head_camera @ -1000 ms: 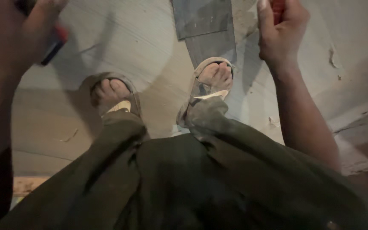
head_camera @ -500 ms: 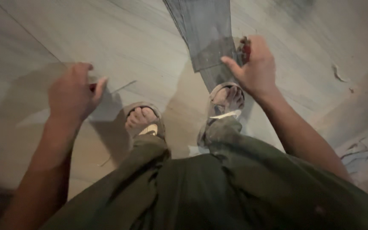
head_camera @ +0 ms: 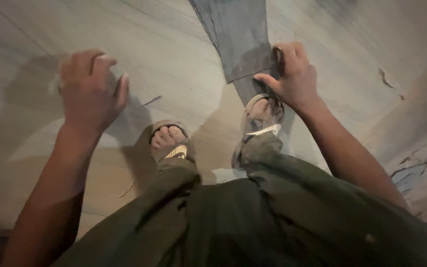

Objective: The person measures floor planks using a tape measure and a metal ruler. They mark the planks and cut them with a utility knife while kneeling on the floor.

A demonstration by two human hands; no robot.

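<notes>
Gripping dark object [head_camera: 277, 57], right hand [head_camera: 292, 74] just above grey strip [head_camera: 238, 39].

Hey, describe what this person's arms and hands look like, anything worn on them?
Both forearms are bare as far as the view shows: no sleeves, gloves, watch or bands. The left hand and right hand show no rings that I can make out, though the picture is dim and blurred.

Floor [head_camera: 174, 44]: pale, streaked boards, worn.
Grey strip [head_camera: 238, 34]: lies flat, running away from the right sandal [head_camera: 260, 118].
Left sandal [head_camera: 170, 143]: planted beside it, apart.
Far right: cracked, flaking surface [head_camera: 416, 163] (material unclear).
</notes>
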